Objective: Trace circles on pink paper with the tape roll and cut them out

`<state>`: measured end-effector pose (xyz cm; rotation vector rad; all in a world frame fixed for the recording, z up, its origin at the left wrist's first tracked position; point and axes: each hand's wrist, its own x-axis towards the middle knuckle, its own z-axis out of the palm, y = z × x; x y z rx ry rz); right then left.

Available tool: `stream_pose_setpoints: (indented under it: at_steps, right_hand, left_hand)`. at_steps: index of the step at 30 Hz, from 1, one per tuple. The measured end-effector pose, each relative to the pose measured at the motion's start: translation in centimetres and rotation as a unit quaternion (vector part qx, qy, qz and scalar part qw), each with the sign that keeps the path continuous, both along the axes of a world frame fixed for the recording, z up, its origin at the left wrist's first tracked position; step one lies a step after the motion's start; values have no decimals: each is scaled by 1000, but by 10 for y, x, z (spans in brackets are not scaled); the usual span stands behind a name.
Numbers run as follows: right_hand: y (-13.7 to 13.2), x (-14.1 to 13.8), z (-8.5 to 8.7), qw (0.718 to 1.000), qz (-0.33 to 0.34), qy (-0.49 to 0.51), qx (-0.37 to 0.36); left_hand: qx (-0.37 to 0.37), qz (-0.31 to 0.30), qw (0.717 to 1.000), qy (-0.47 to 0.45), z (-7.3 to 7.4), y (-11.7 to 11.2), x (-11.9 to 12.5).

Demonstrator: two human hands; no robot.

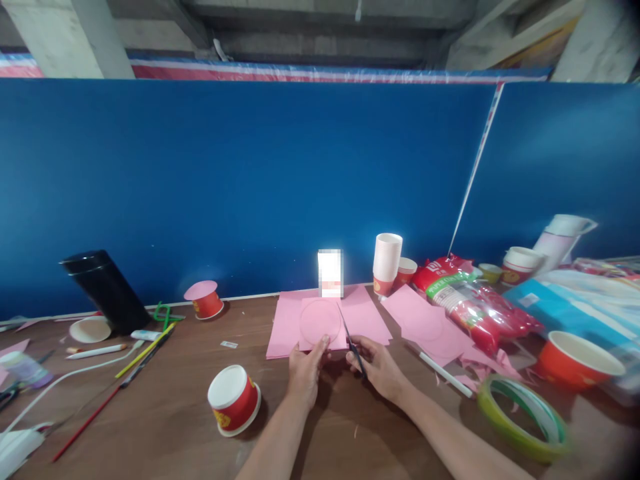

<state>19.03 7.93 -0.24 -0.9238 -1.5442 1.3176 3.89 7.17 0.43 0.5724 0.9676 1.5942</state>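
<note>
My left hand (306, 373) pinches the lower edge of a pink paper sheet (320, 321) that has a circle drawn on it. In my right hand (376, 365) is a pair of scissors (351, 339), its blades pointing up and away at the right edge of that sheet. Whether the blades touch the paper I cannot make out. Beneath and behind lie more pink sheets (283, 330). A red paper cup (234, 400) stands upside down to the left of my left hand.
Right of my hands are pink offcuts (487, 363), a white stick (447, 375), a tape roll (564, 437), an orange-red cup (575, 363) and a red plastic package (467, 300). Stacked cups (387, 260) stand behind. Leftward are a black bottle (107, 290), brushes (145, 352) and a pink-topped cup (206, 303).
</note>
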Motion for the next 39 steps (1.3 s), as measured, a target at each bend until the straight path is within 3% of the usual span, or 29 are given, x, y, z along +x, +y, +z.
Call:
stream_pose_setpoints:
  at_steps: [39]
  right_hand:
    - [3,1,-7,1000,3,5,-10]
  left_hand:
    - [-14,15,1000,4,-6,2,-1]
